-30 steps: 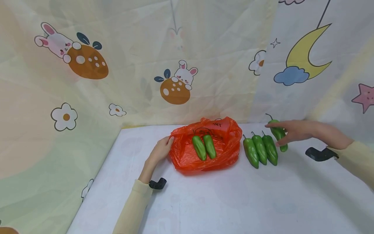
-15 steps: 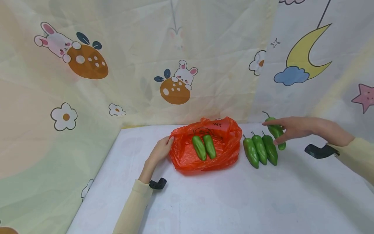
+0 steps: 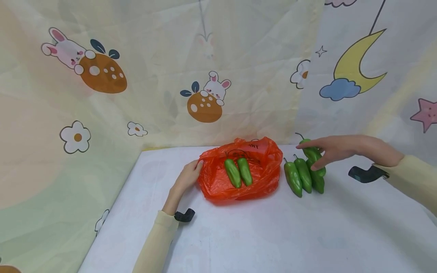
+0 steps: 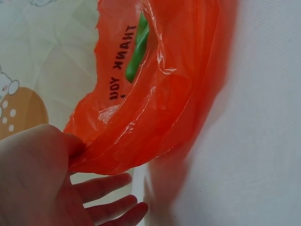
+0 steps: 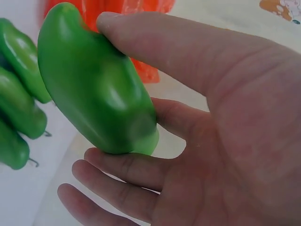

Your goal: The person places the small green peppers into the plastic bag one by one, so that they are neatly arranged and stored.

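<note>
My left hand [image 3: 187,175] pinches the left edge of a red plastic bag [image 3: 215,191] that lies with its mouth spread. In the left wrist view, thumb and forefinger grip the rim while the other fingers stretch out below. Two green peppers, a left one [image 3: 232,173] and a right one [image 3: 245,172], lie inside the bag. My right hand [image 3: 336,148] holds another green pepper [image 5: 96,84] between thumb and fingers, raised over the row. Three more peppers lie side by side right of the bag: left [image 3: 293,178], middle [image 3: 303,175] and right [image 3: 318,184], the last partly covered by the held one.
A white table [image 3: 252,235] carries everything. Behind it hangs a patterned cloth [image 3: 256,76] with bunnies, flowers and a moon; its left side runs along the table's left edge. Black wrist straps [image 3: 184,215] show at both cuffs.
My right hand has moved left with the pepper, from beside the row to above its rightmost pepper. The left hand and the bag have stayed where they were.
</note>
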Tool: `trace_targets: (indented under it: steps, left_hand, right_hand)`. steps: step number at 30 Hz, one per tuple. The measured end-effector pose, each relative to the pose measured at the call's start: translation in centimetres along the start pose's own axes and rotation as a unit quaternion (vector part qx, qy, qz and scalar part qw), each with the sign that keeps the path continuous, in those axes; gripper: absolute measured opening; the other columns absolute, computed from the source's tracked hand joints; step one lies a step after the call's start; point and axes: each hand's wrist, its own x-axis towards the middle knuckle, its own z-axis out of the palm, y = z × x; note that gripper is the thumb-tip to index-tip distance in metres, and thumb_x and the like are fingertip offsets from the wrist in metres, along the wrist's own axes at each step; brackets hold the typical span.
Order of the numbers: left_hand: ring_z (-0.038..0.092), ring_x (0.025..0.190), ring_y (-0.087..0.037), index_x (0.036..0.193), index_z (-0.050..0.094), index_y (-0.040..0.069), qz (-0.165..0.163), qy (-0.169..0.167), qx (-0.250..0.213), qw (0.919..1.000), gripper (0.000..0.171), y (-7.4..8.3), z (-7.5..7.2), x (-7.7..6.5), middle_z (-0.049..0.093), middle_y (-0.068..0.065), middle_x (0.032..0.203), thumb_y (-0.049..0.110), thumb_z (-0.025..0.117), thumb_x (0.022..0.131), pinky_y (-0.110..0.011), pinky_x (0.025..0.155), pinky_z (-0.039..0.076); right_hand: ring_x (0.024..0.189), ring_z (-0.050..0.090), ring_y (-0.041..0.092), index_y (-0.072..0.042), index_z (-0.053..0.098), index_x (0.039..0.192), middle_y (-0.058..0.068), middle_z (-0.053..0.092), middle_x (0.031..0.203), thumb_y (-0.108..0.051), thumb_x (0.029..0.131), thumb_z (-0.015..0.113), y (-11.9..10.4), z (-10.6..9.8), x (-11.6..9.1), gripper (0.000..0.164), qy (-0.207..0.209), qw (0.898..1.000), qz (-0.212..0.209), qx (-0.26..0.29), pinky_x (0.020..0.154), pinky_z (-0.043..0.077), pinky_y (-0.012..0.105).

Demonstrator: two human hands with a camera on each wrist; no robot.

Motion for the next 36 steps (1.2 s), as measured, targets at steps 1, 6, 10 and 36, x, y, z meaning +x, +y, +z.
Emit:
trace_targets:
  steps: [1,6,10,36]
  left_hand:
    - [0.06,0.095,-0.021,0.135,0.061,0.013,0.0,-0.001,-0.002,1.0,0.047,0.0,0.0,0.0,0.069,-0.003,0.109,0.044,0.039,0.108,-0.041,0.092,0.055]
    - [0.06,0.094,-0.022,0.135,0.061,0.013,-0.002,-0.001,-0.002,1.0,0.047,0.1,-0.1,-0.1,0.068,-0.003,0.106,0.044,0.039,0.108,-0.04,0.091,0.055]
    - [0.06,0.095,-0.021,0.136,0.061,0.013,-0.003,-0.001,0.0,1.0,0.047,0.0,0.0,-0.1,0.068,-0.003,0.108,0.044,0.038,0.108,-0.041,0.093,0.055]
    - [0.06,0.098,-0.022,0.135,0.061,0.012,0.002,-0.001,-0.002,1.0,0.048,0.0,0.0,0.1,0.068,-0.004,0.111,0.044,0.038,0.108,-0.043,0.095,0.055]
  right_hand:
    - [0.128,0.048,0.048,-0.014,0.042,0.153,0.027,0.045,0.148,-0.047,0.082,0.079,-0.2,-0.1,0.0,0.086,-0.004,1.0,-0.001,0.002,0.088,0.052,0.063]
    - [0.126,0.05,0.049,-0.016,0.041,0.153,0.025,0.044,0.15,-0.047,0.082,0.079,-1.3,-0.8,0.2,0.086,-0.021,1.0,-0.006,0.006,0.084,0.055,0.058]
    - [0.126,0.051,0.046,-0.017,0.041,0.153,0.023,0.045,0.149,-0.047,0.081,0.079,-2.1,-1.1,0.5,0.086,-0.034,0.999,-0.01,0.006,0.083,0.056,0.056]
    - [0.133,0.048,0.039,-0.026,0.038,0.155,0.012,0.038,0.157,-0.047,0.086,0.075,-8.8,-2.0,2.9,0.08,-0.143,0.987,-0.066,-0.015,0.093,0.054,0.048]
